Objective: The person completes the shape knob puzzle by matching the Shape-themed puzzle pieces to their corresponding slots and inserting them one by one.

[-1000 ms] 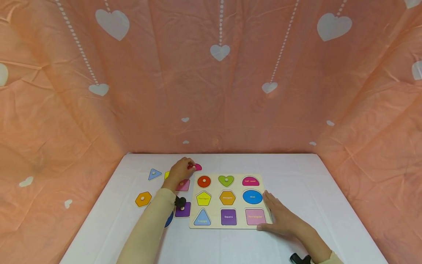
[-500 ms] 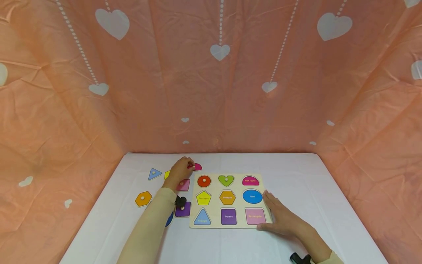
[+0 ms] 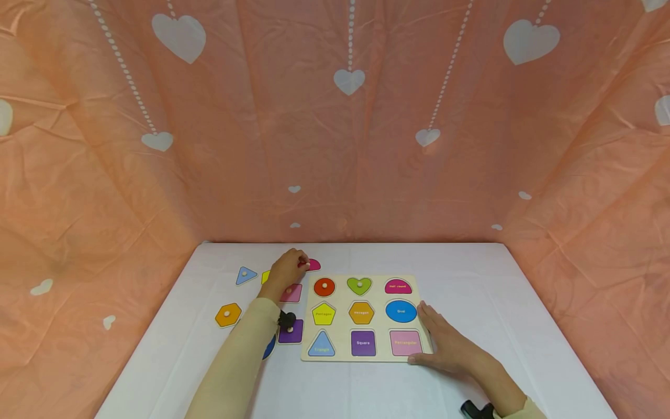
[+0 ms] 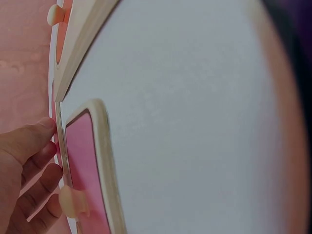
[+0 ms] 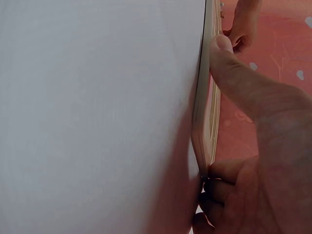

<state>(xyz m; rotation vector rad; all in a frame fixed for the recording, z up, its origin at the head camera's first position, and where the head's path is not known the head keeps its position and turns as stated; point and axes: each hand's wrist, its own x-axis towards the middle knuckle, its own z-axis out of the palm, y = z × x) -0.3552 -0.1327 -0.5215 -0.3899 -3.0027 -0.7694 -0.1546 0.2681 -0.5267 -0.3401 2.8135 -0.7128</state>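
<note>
A wooden shape puzzle board [image 3: 339, 329] lies on the white table, with a red circle piece [image 3: 320, 287] and a green heart piece [image 3: 355, 281] seated in its top row. Beyond its far left corner, my left hand [image 3: 285, 273] pinches the magenta half-round piece [image 3: 315, 265]; in the left wrist view the fingers partly hide it. At the near right corner, my right hand [image 3: 447, 343] holds the board, thumb at the front edge and fingers along the right side. Beneath my left hand and wrist are the pink rectangle piece [image 3: 294, 295] and purple square piece [image 3: 297, 334].
Left of the board lie a blue triangle piece [image 3: 242, 278], an orange hexagon piece [image 3: 222, 317], a partly hidden yellow piece [image 3: 265, 276] and a dark blue piece [image 3: 269, 349] mostly under the left sleeve. A peach curtain with hearts [image 3: 335, 174] surrounds the table [image 3: 460, 267].
</note>
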